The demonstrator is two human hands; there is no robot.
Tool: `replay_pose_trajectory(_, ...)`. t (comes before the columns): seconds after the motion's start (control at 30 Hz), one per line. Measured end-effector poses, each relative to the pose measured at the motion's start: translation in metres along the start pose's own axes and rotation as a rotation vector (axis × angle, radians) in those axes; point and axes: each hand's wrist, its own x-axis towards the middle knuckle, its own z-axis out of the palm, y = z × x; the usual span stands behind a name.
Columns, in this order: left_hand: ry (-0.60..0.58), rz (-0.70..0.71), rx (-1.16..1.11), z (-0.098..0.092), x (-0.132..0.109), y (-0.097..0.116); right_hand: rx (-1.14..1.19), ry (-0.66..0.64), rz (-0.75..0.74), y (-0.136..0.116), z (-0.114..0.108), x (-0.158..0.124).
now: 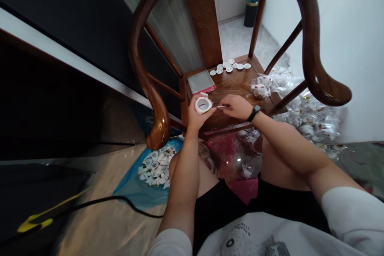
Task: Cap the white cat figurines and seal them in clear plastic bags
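My left hand (198, 116) grips a white round ring-shaped piece (203, 105) with a red mark on its rim. My right hand (237, 107) pinches a thin metal tool (221, 106), and its tip reaches the edge of the ring. A black watch (253, 113) sits on my right wrist. Both hands are just above the wooden chair seat (231, 88). Several small white round lids (229, 66) lie at the seat's far side. Beside them are a grey flat pad on a red backing (200, 82) and a clear bag of white pieces (260, 89).
The dark wooden chair's curved armrest (312, 48) arcs around the seat. A heap of clear bags (306, 120) lies on the floor at right. White pieces sit on a blue plastic sheet (135, 192) by my left leg. A black cable (120, 200) crosses the floor.
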Motion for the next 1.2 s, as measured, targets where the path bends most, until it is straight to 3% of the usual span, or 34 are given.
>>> replay_pose_trajectory(0.07, -0.070, -0.009, 0.080, 0.001, -0.002, 0.004, 0.062, 0.201, 0.035, -0.011, -0.012, -0.011)
replay_pose_trajectory(0.13, -0.141, -0.008, 0.136, 0.004, -0.005, 0.007, 0.130, 0.307, 0.003, -0.020, -0.019, -0.019)
replay_pose_trajectory(0.27, -0.168, 0.047, 0.128, 0.011, -0.009, 0.011, 0.185, 0.252, -0.171, -0.034, -0.013, -0.022)
replay_pose_trajectory(0.37, -0.176, 0.078, 0.106, 0.014, -0.009, 0.012, 0.184, 0.240, -0.212, -0.039, -0.002, -0.019)
replay_pose_trajectory(0.6, -0.154, 0.130, 0.087, 0.014, -0.004, 0.007, 0.028, 0.439, -0.361, -0.033, 0.011, -0.015)
replay_pose_trajectory(0.87, -0.005, 0.122, 0.051, 0.009, -0.004, 0.003, -0.126, 0.247, -0.308, -0.047, 0.015, -0.020)
replay_pose_trajectory(1.03, -0.082, 0.121, 0.125, -0.004, -0.006, 0.008, -0.107, 0.144, -0.369, -0.042, 0.007, -0.016)
replay_pose_trajectory(1.1, -0.152, 0.119, 0.163, -0.006, -0.008, 0.012, -0.055, 0.167, -0.359, -0.040, 0.004, -0.016)
replay_pose_trajectory(1.2, -0.235, 0.091, 0.295, -0.003, -0.013, 0.017, 0.062, 0.321, -0.217, -0.041, 0.007, -0.017)
